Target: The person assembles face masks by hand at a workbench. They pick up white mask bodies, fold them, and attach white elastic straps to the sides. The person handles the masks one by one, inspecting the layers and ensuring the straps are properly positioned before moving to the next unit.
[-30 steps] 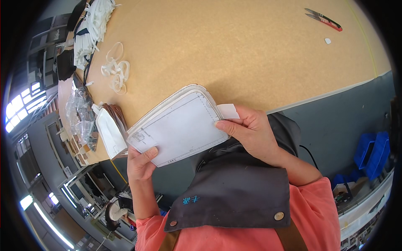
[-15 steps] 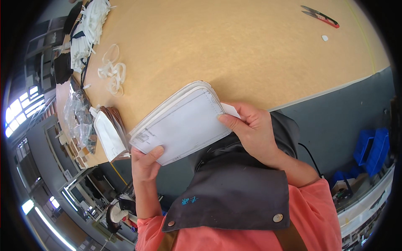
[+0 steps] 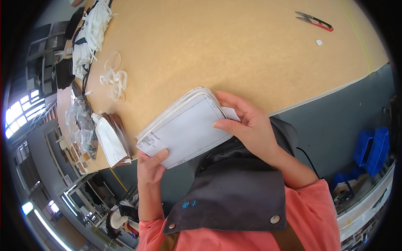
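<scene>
Between my hands, tilted over the near edge of the table, is a stack of flat white pattern pieces (image 3: 180,134) with rounded corners. Its top sheet carries dashed lines and small printed marks along the borders. My left hand (image 3: 153,166) is closed on the lower left corner, thumb on top and fingers hidden underneath. At the right end, my right hand (image 3: 251,129) grips the stack with its thumb on the top sheet, while its fingers reach behind the far corner. A small white tab (image 3: 231,113) sticks out beside that thumb.
A bundle of brown pieces with a white sheet (image 3: 111,140) stands at the table's left edge, beside clear plastic bags (image 3: 81,121). Farther off lie loose white strips (image 3: 115,79) and a bunch of white straps (image 3: 90,35). Thread snips (image 3: 316,21) rest at far right.
My right hand's fingers have stretched up around the stack's far right corner, and its thumb has shifted slightly left. The stack sits a little lower; my left hand keeps its hold.
</scene>
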`<state>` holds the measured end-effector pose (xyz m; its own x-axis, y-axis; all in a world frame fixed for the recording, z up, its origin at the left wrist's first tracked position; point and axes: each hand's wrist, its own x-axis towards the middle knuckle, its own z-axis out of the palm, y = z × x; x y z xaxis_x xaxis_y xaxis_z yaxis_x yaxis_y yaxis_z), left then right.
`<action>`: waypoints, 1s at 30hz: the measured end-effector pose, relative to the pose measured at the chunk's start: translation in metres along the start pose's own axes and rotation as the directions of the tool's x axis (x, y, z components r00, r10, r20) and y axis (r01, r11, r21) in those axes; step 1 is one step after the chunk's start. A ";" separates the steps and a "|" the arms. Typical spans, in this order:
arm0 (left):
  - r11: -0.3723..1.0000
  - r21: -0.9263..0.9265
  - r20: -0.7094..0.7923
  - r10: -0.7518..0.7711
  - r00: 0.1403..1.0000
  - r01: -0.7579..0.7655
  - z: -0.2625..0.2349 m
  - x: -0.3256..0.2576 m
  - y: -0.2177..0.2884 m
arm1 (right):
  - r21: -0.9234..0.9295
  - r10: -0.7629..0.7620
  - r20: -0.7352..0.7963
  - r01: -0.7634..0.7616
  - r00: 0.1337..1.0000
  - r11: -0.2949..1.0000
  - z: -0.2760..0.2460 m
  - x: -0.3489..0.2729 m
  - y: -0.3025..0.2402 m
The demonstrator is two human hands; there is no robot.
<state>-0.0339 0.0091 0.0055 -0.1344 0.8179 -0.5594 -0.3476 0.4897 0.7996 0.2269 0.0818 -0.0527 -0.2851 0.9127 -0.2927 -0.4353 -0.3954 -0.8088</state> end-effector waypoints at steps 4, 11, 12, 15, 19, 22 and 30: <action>1.000 -0.001 0.003 -0.006 1.000 0.006 0.002 -0.002 -0.001 | -0.006 0.102 0.067 -0.102 0.993 0.995 -0.002 0.005 -0.011; 1.000 0.001 0.014 -0.002 1.000 0.002 0.005 -0.002 -0.003 | -0.053 0.115 -0.016 -0.116 0.993 0.992 -0.005 0.000 -0.010; 1.000 0.002 0.011 -0.003 1.000 0.003 0.005 -0.002 -0.003 | -0.082 0.094 -0.038 -0.096 0.995 0.992 -0.004 -0.001 -0.010; 1.000 0.010 0.004 0.004 1.000 -0.004 0.008 -0.003 -0.004 | -0.113 -0.007 -0.101 -0.004 0.995 0.994 0.001 -0.005 -0.006; 1.000 -0.003 0.006 0.024 1.000 -0.024 0.016 -0.002 -0.004 | -0.362 -0.263 -0.104 0.210 0.959 0.908 0.002 -0.006 -0.001; 1.000 -0.016 0.002 0.025 1.000 -0.025 0.017 0.000 -0.009 | -0.613 -0.496 -0.021 0.381 0.868 0.692 -0.001 -0.003 0.003; 0.986 -0.143 -0.030 0.086 0.996 -0.090 0.017 0.013 -0.011 | -0.023 -0.016 -0.056 0.015 0.998 1.000 0.002 -0.001 -0.018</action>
<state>-0.0165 0.0192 -0.0064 -0.1915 0.8477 -0.4947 -0.4632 0.3663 0.8070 0.2337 0.0875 -0.0371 -0.2298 0.9233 -0.3077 -0.4196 -0.3792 -0.8247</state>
